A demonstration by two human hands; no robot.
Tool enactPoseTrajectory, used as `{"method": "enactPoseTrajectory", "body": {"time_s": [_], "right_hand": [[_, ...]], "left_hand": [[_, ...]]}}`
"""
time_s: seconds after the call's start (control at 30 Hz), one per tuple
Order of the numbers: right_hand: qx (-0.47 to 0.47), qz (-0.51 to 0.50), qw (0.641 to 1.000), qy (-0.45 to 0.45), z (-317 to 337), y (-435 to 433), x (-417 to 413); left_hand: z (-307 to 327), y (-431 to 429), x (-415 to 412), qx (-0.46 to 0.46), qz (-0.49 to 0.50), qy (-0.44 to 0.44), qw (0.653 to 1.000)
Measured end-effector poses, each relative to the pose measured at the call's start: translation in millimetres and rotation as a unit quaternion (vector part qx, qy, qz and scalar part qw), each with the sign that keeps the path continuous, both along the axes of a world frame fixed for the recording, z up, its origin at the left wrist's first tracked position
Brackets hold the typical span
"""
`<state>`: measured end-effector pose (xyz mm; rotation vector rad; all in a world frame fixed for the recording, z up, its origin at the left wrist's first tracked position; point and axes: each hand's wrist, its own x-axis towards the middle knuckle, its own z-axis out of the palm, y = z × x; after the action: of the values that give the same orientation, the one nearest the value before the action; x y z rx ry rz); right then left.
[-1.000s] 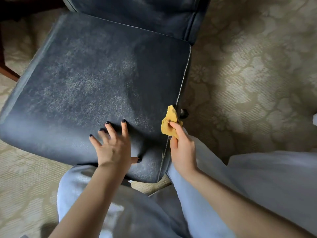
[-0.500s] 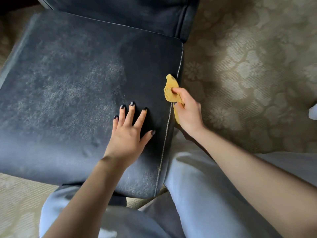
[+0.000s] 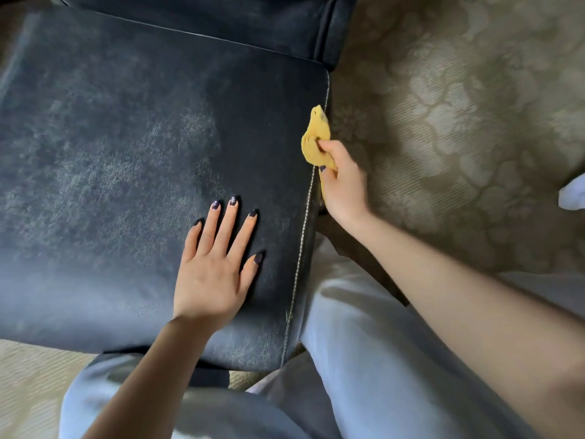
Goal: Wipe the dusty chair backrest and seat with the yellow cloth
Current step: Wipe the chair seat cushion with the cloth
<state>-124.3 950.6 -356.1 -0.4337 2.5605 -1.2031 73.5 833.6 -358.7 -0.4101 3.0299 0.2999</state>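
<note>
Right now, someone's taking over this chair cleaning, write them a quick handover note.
Left hand: open, flat on the seat.
Right hand: grips the yellow cloth against the seat's right side edge, by the stitched seam.
Done: little that shows; grey dust covers the seat's middle.
Left: wipe the seat top, then check the backrest, barely in view.

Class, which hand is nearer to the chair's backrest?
Right. The right hand holds the yellow cloth at the seat edge, closer to the backrest; the left hand lies flat farther forward.
</note>
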Motion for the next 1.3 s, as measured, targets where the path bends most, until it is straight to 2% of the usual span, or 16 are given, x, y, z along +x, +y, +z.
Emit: {"method": "enactPoseTrajectory", "body": {"time_s": [0.2,0.43,0.57,0.67,0.87,1.03,1.3], "right_hand": [[-0.013,0.037,0.999,0.022,1,26,57],[0.019,0.086,0.994,0.065,-2,52,113],[0.005,0.114,0.988,0.101,1,63,129],[-0.007,0.118,0.989,0.093,-1,66,130],[0.006,0.086,0.995,0.060,-1,56,116],[0.029,0.053,0.996,0.058,-2,32,66],[0.092,0.079,0.990,0.067,-2,12,-11]], "left_hand": [[-2,-2,-1,-0.015,-0.012,-0.016,1.000],[-2,-8,-2,0.000,-0.028,-0.051,0.998],[-1,-12,-2,0.032,-0.028,-0.052,0.998],[-1,-13,-3,0.070,-0.010,-0.055,0.996],[-1,-13,-2,0.069,-0.014,-0.058,0.996],[-4,-14,-1,0.055,-0.021,-0.054,0.997],[-6,-14,0,0.039,-0.025,-0.046,0.998]]}}
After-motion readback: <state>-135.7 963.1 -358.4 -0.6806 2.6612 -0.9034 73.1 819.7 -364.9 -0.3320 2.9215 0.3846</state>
